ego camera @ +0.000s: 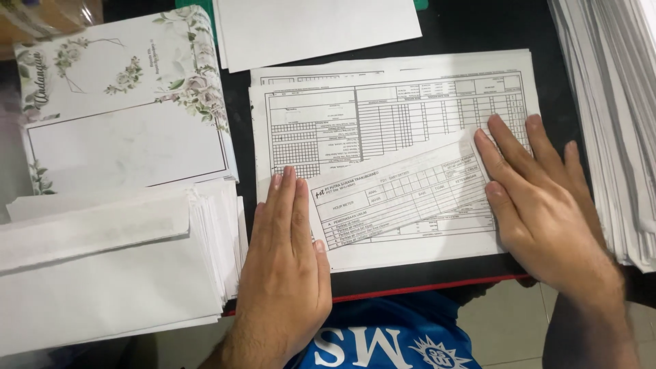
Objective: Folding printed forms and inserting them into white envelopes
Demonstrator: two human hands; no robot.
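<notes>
To the left of the left hand [283, 263] sits a thick pile of white envelopes [109, 266], and just above that pile lies a white card with green and pink flowers [123, 102]. The left hand lies flat with its fingers straight and together, holding nothing, pressing the left edge of a folded paper form [403, 198] printed with black boxes and lines. The right hand [540, 198] is flat too, fingers spread on the form's right side, and past it stands a tall stack of white paper [611, 116].
</notes>
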